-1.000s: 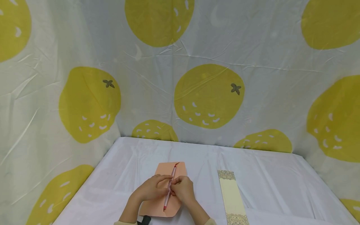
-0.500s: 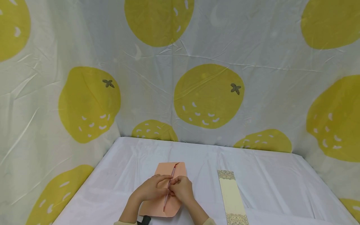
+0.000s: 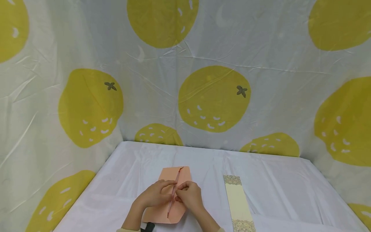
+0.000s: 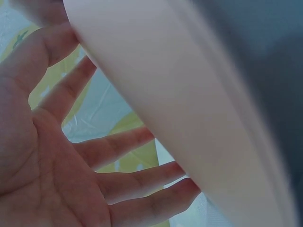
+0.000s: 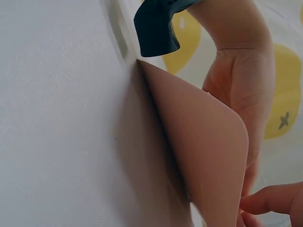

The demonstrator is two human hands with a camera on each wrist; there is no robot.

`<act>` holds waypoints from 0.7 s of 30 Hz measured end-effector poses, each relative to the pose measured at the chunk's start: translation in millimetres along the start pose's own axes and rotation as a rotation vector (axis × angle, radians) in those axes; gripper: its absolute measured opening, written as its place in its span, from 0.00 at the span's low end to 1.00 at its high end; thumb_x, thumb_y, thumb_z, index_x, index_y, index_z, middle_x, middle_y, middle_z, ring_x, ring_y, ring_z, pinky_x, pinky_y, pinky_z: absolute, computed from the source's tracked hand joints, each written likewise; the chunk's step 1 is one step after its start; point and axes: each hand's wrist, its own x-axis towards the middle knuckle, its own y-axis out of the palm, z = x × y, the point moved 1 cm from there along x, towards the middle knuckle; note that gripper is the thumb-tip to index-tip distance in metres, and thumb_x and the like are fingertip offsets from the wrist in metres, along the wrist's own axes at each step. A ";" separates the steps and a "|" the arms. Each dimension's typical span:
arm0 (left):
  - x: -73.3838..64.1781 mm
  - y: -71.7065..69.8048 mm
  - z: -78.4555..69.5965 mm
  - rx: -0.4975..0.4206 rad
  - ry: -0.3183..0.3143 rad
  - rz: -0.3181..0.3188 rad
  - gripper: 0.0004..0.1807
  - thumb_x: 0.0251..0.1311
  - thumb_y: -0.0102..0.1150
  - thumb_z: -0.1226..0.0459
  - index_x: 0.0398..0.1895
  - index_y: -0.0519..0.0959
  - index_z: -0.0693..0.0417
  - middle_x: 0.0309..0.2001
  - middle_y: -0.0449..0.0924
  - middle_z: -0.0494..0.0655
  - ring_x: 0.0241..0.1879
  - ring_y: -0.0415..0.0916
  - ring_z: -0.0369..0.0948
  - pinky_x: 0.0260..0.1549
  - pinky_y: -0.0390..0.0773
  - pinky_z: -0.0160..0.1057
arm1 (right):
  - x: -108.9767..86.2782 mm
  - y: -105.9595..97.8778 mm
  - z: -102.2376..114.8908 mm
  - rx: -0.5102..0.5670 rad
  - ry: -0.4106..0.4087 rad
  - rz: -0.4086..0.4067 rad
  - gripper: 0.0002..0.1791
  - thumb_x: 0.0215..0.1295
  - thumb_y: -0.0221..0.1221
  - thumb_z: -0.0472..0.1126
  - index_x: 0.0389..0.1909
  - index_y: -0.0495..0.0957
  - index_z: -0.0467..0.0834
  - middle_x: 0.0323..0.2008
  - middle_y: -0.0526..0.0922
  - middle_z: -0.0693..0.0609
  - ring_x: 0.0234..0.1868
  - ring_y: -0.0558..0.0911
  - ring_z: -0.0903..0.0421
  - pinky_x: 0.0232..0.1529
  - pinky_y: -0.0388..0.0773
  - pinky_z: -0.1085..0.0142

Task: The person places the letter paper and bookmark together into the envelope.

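A salmon-pink envelope point(image 3: 157, 213) lies on the table in the head view, split lengthwise by a narrow gap with a pale inside. From the left, my left hand point(image 3: 157, 194) reaches over it, thumb and index finger near the gap. In the left wrist view the left hand's fingers point(image 4: 118, 146) stretch out straight and spread, tips right at the paper's edge. My right hand point(image 3: 190, 195) has curled fingers and pinches the flap edge beside the gap. The right wrist view shows one side of the envelope point(image 5: 203, 127) raised off the table, with a fingertip at its edge.
A long cream paper strip point(image 3: 237, 203) with lace-patterned ends lies right of the envelope. White cloth point(image 3: 275, 187) covers the table, and a curtain point(image 3: 162, 96) with yellow fruit prints hangs around it. A dark wrist mount point(image 5: 158, 35) appears in the right wrist view.
The gap in the envelope has narrowed, with less of the pale inside showing. My right hand has shifted slightly to the right; my left hand has stayed nearly still.
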 end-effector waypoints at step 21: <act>-1.3 -1.0 -2.4 -0.001 0.003 0.018 0.27 0.59 0.63 0.59 0.64 0.75 0.51 0.61 0.71 0.61 0.61 0.66 0.62 0.52 0.67 0.66 | -20.9 -54.3 6.8 -0.139 -0.007 -0.004 0.05 0.53 0.64 0.34 0.30 0.79 0.36 0.21 0.82 0.52 0.21 0.83 0.55 0.21 0.75 0.68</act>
